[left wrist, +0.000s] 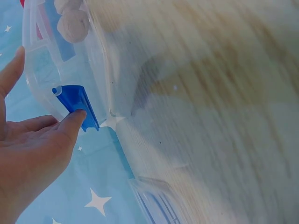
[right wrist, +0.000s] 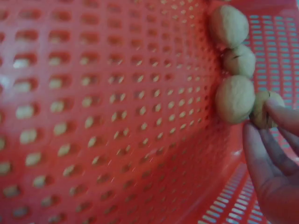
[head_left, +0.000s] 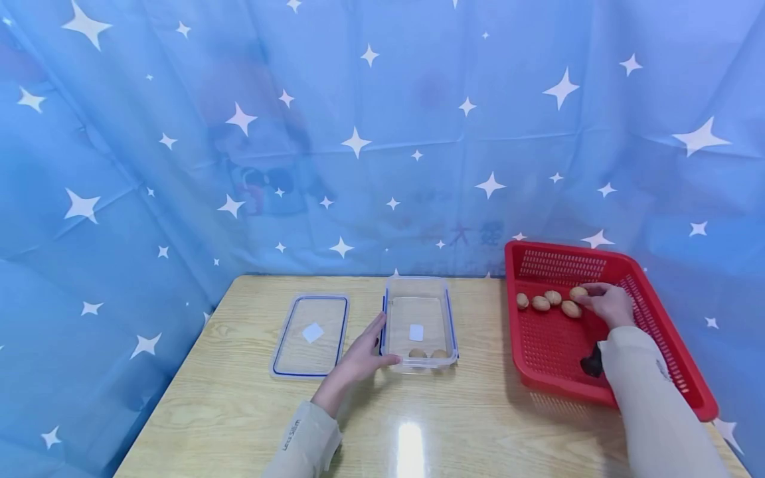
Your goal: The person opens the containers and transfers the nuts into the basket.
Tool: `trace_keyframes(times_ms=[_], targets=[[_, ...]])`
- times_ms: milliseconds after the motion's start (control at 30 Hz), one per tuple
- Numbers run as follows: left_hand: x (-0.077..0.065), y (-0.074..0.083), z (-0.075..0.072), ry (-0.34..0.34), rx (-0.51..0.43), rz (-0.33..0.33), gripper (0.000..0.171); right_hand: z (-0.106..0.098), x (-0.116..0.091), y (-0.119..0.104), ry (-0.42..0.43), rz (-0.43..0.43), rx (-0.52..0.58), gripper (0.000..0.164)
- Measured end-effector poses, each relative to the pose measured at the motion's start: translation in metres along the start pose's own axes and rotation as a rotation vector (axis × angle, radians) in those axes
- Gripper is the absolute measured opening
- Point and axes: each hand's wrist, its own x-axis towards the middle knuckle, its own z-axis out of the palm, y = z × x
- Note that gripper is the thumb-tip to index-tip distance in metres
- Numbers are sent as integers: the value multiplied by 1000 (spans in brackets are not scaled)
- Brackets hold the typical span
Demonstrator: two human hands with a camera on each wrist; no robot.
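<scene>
Inside the red basket (head_left: 540, 338), my right hand (head_left: 612, 305) pinches a walnut (right wrist: 267, 110) between thumb and fingertips. Several more walnuts (right wrist: 235, 99) lie beside it on the basket floor. My left hand (head_left: 361, 355) rests along the left side of a clear plastic box (head_left: 418, 312), fingers stretched out and thumb near its front corner. In the left wrist view, the fingertips touch a blue locking flap (left wrist: 78, 105) on the box wall. Two walnuts (left wrist: 73, 26) sit at the near end inside the box.
A clear lid (head_left: 311, 335) with a blue seal lies flat on the wooden table (head_left: 466, 425), left of the box. The basket stands at the table's right side. Behind everything hangs a blue curtain (head_left: 394, 172) with white stars.
</scene>
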Motion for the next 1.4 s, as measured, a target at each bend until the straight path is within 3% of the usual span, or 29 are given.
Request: trace_keyframes(times_ms=[200,500,867,1400], targets=[[0,4,-1,5,-12,9,91,-3,5,5,-50,-13,-85,64],[-2,3,1,2,2,13,92,-5,3,11,-160,40,-75,78],[-1,2,3,-1,-4,-1,91,-12,0,5,-76,39,30,63],[0,0,0,-7,33,1,93,-23,-7,-30,7,-44,157,68]])
